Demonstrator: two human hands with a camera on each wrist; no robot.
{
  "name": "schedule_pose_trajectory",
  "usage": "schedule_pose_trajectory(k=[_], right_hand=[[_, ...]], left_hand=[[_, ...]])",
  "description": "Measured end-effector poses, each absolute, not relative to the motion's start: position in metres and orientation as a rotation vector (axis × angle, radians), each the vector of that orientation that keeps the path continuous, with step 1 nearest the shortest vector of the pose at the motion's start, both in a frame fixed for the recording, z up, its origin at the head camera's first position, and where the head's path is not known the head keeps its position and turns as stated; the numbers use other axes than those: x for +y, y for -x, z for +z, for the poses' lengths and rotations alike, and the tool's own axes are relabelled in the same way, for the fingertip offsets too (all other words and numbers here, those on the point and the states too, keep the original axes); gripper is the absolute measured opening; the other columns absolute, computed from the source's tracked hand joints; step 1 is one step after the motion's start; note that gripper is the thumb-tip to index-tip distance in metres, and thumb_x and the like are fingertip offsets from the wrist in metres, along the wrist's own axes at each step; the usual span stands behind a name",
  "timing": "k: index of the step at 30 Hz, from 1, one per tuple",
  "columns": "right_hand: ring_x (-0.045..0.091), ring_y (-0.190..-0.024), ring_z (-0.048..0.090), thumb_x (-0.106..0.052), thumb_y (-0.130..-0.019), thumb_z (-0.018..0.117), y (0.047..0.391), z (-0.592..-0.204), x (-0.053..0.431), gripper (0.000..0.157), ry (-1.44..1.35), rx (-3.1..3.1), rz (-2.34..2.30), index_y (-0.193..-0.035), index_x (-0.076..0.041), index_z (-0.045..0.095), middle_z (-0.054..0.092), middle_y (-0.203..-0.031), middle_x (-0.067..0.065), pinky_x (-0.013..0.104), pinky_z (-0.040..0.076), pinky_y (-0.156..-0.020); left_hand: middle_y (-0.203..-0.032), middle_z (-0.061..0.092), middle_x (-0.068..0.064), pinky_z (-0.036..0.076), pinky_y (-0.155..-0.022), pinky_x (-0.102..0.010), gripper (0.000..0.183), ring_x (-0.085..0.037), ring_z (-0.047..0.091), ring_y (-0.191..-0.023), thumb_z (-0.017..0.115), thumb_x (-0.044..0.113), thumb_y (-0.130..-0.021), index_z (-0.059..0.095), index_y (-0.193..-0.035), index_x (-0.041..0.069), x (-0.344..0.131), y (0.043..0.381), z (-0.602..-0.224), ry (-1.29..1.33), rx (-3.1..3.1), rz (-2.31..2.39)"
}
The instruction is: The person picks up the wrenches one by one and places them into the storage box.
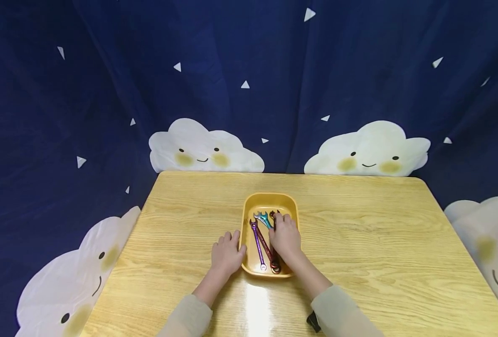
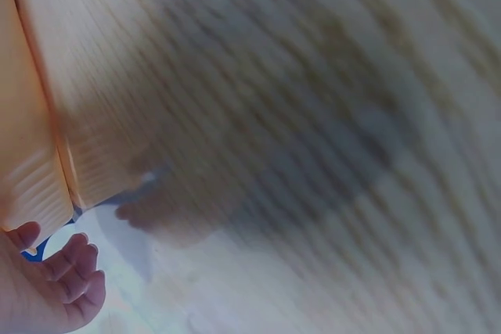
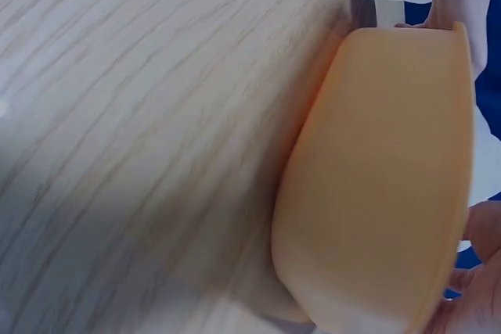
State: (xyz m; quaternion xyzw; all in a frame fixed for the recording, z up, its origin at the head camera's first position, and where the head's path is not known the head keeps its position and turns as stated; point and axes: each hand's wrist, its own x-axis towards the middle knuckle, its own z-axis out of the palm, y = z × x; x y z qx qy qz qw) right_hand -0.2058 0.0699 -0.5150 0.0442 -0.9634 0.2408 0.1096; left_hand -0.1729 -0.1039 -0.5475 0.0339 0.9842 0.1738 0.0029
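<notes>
A yellow plastic bin (image 1: pixel 249 206) stands on the table with several wrenches lying in it. Among them are a purple wrench (image 1: pixel 258 243), a dark red wrench (image 1: pixel 264 243) and a teal wrench (image 1: pixel 266 219). My right hand (image 1: pixel 285 236) reaches over the right rim and grips a dark wrench (image 1: pixel 272 214), whose head shows past the fingertips. In the right wrist view the bin's wall (image 3: pixel 376 170) hides most of what these fingers hold. At the left outside wall, my left hand (image 1: pixel 227 253) rests with relaxed fingers, its thumb right at the rim.
The wooden table (image 1: pixel 371 243) extends to both sides of the bin. Behind it hangs a dark blue curtain (image 1: pixel 215 56) with white triangles and smiling clouds. A small black object (image 1: pixel 313 322) shows beside the right sleeve.
</notes>
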Motion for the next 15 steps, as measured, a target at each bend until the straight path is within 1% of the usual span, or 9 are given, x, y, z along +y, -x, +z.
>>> schedule_pose_trajectory(k=[6, 11, 15], right_hand=[[0.034, -0.089, 0.055, -0.017, -0.076, 0.069, 0.199, -0.503, 0.084, 0.041, -0.208, -2.809, 0.706, -0.113, -0.002, 0.058, 0.057, -0.100, 0.018, 0.044, 0.049, -0.067], [0.034, -0.088, 0.056, -0.015, -0.075, 0.069, 0.195, -0.493, 0.102, 0.036, -0.242, -2.764, 0.722, -0.108, -0.003, 0.060, 0.059, -0.098, 0.018, 0.044, 0.049, -0.065], [0.033, -0.086, 0.056, -0.014, -0.076, 0.068, 0.196, -0.488, 0.121, 0.035, -0.259, -2.743, 0.729, -0.108, -0.002, 0.060, 0.059, -0.095, 0.017, 0.043, 0.049, -0.064]], left_hand=[[-0.109, 0.051, -0.015, 0.038, -0.079, -0.047, 0.042, -0.032, 0.049, -0.095, 0.045, 0.036, -0.087, 0.046, -0.123, 0.014, -0.105, 0.173, -0.545, -0.108, 3.080, 0.511], [-0.111, 0.050, -0.015, 0.039, -0.078, -0.048, 0.043, -0.032, 0.049, -0.096, 0.046, 0.036, -0.086, 0.046, -0.123, 0.014, -0.107, 0.171, -0.541, -0.141, 3.096, 0.452], [-0.110, 0.051, -0.014, 0.039, -0.077, -0.048, 0.045, -0.032, 0.049, -0.094, 0.047, 0.038, -0.084, 0.047, -0.122, 0.014, -0.109, 0.171, -0.539, -0.174, 3.120, 0.399]])
